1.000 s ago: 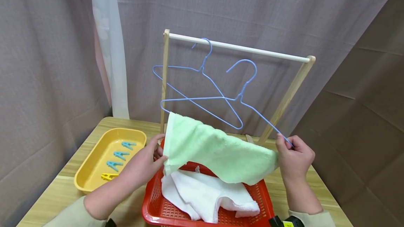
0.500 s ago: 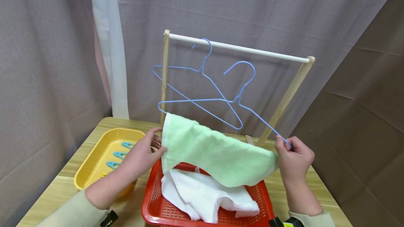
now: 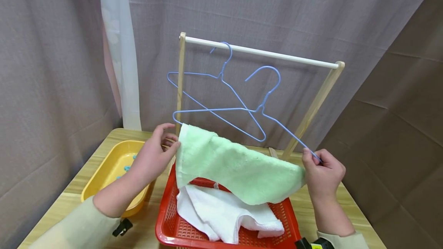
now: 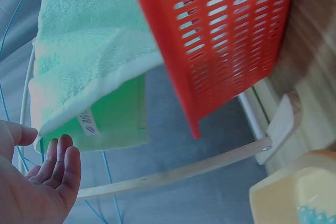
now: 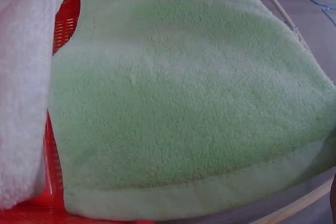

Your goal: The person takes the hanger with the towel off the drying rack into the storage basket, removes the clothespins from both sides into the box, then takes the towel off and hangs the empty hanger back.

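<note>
A light green towel [image 3: 235,164] hangs folded over the lower bar of a blue wire hanger [image 3: 264,105], whose hook points up, free of the rail. My right hand [image 3: 324,174] grips the hanger's right end beside the towel. At the towel's left edge is my left hand [image 3: 155,156], fingers loosely bent and apart, thumb tip at the edge. From the left wrist view, the towel's back layer and its white label [image 4: 88,122] show below the front layer. A white towel [image 3: 228,214] lies crumpled in the red basket [image 3: 164,222] underneath.
Behind stands a wooden rack with a white rail [image 3: 277,54]; a second blue hanger [image 3: 226,58] hangs on it. A yellow tray [image 3: 90,187] with light blue clips [image 3: 127,168] sits at left, partly behind my left forearm. Grey curtains [image 3: 277,10] close off the back.
My left hand has slid up along the towel's left edge and loosened from it. The towel and hanger have shifted slightly left; my right hand keeps its place.
</note>
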`<action>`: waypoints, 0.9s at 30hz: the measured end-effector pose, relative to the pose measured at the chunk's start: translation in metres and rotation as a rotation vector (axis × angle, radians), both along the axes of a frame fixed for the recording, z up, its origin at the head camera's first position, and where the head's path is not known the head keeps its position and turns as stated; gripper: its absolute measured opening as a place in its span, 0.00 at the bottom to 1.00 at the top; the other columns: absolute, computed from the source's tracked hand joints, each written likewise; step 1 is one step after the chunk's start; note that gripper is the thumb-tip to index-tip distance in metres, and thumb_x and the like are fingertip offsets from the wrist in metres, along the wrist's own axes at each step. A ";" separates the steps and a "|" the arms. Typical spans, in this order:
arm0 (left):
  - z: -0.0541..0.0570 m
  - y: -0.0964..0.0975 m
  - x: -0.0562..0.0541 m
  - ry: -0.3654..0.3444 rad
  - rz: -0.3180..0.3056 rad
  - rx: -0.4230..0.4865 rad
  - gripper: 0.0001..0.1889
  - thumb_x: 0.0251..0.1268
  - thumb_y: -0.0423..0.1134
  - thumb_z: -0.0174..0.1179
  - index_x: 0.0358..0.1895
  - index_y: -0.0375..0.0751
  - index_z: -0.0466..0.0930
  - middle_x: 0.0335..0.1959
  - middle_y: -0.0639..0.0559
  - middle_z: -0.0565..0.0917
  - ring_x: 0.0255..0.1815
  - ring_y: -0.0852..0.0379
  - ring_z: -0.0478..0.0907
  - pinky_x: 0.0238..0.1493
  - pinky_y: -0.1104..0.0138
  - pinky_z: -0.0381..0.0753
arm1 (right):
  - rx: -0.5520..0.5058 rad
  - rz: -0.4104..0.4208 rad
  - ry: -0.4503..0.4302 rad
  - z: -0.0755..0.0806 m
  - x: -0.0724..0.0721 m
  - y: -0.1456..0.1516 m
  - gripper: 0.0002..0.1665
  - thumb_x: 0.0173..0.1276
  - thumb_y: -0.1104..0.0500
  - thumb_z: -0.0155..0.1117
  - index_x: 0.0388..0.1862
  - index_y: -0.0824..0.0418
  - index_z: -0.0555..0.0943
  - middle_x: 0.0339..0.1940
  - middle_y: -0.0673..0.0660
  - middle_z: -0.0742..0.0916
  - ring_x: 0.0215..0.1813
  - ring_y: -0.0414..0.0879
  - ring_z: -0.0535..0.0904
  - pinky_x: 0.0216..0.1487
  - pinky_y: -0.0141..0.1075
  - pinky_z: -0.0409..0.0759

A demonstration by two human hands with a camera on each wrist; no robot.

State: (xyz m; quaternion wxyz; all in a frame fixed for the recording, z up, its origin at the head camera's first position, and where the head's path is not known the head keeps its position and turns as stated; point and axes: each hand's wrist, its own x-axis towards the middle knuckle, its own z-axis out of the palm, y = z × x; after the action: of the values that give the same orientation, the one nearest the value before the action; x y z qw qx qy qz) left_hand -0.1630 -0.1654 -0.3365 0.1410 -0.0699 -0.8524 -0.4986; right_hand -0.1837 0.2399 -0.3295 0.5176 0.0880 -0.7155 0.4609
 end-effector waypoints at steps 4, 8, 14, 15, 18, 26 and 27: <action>0.006 0.002 -0.002 0.010 0.000 0.007 0.27 0.72 0.41 0.59 0.69 0.45 0.61 0.48 0.51 0.82 0.48 0.53 0.79 0.52 0.57 0.78 | 0.004 0.008 0.019 0.002 0.001 0.000 0.21 0.53 0.72 0.69 0.10 0.68 0.67 0.10 0.43 0.67 0.18 0.33 0.59 0.21 0.26 0.55; 0.009 0.003 -0.003 0.015 -0.002 0.016 0.26 0.72 0.41 0.59 0.69 0.45 0.62 0.47 0.52 0.82 0.48 0.53 0.79 0.51 0.57 0.78 | 0.006 0.026 0.041 0.005 0.000 0.000 0.21 0.52 0.73 0.68 0.10 0.69 0.67 0.10 0.43 0.67 0.18 0.32 0.59 0.21 0.26 0.54; 0.011 0.003 -0.004 0.016 0.002 0.005 0.27 0.72 0.40 0.59 0.70 0.44 0.62 0.45 0.51 0.81 0.45 0.52 0.78 0.47 0.58 0.79 | 0.000 0.025 0.025 0.003 -0.001 0.000 0.21 0.52 0.72 0.69 0.10 0.69 0.67 0.10 0.42 0.68 0.18 0.33 0.59 0.21 0.27 0.54; 0.011 0.003 -0.004 0.013 0.003 0.000 0.27 0.72 0.40 0.59 0.70 0.44 0.61 0.45 0.51 0.81 0.45 0.52 0.78 0.47 0.58 0.79 | -0.002 0.024 0.021 0.002 -0.001 0.000 0.21 0.52 0.72 0.69 0.10 0.69 0.67 0.10 0.42 0.68 0.18 0.33 0.59 0.21 0.27 0.54; 0.010 0.004 -0.005 0.005 0.005 -0.008 0.27 0.72 0.39 0.59 0.70 0.44 0.61 0.44 0.51 0.82 0.43 0.52 0.78 0.45 0.59 0.79 | -0.002 0.024 0.014 0.000 -0.003 0.001 0.21 0.52 0.71 0.70 0.10 0.68 0.68 0.10 0.42 0.68 0.18 0.33 0.60 0.21 0.27 0.55; 0.007 0.008 -0.003 -0.020 0.010 -0.018 0.26 0.72 0.37 0.59 0.70 0.45 0.62 0.44 0.52 0.81 0.44 0.52 0.77 0.45 0.60 0.79 | -0.004 0.017 0.011 -0.002 -0.003 0.003 0.21 0.53 0.71 0.70 0.10 0.68 0.68 0.10 0.43 0.68 0.18 0.33 0.59 0.21 0.27 0.55; 0.007 0.008 -0.002 -0.022 0.009 -0.016 0.26 0.72 0.37 0.59 0.70 0.45 0.62 0.44 0.52 0.81 0.44 0.52 0.77 0.45 0.60 0.79 | -0.006 0.015 0.010 -0.002 -0.003 0.003 0.21 0.53 0.71 0.70 0.10 0.68 0.68 0.10 0.43 0.68 0.18 0.33 0.59 0.21 0.27 0.55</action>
State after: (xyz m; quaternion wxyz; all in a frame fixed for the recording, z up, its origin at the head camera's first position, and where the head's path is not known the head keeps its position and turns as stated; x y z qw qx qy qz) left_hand -0.1655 -0.1572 -0.3298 0.1332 -0.0615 -0.8583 -0.4917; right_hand -0.1869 0.2433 -0.3318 0.5179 0.0944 -0.7108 0.4665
